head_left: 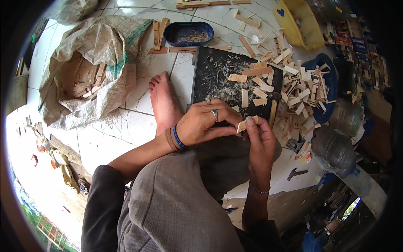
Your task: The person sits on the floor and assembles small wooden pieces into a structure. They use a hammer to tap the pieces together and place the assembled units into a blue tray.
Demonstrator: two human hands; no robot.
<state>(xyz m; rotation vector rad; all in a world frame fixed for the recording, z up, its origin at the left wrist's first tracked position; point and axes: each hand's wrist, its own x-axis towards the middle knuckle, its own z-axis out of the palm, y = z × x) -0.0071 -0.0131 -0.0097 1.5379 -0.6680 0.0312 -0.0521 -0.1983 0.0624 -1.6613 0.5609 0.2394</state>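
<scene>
A small pale wood piece is pinched between the thumb and fingers of my right hand. My left hand, with rings on it, meets it from the left, its fingertips closed against the piece's near end. Whether those fingertips grip the wood or something smaller, I cannot make out. Both hands are over the near edge of a black board strewn with shavings. Several short wood strips lie on that board, beyond my hands.
Right of the board, many wood strips spill from a blue basin. A hammer lies nearer me. At left stands an open woven sack holding wood scraps. A blue tub and a yellow tub sit farther off. My bare foot is beside the board.
</scene>
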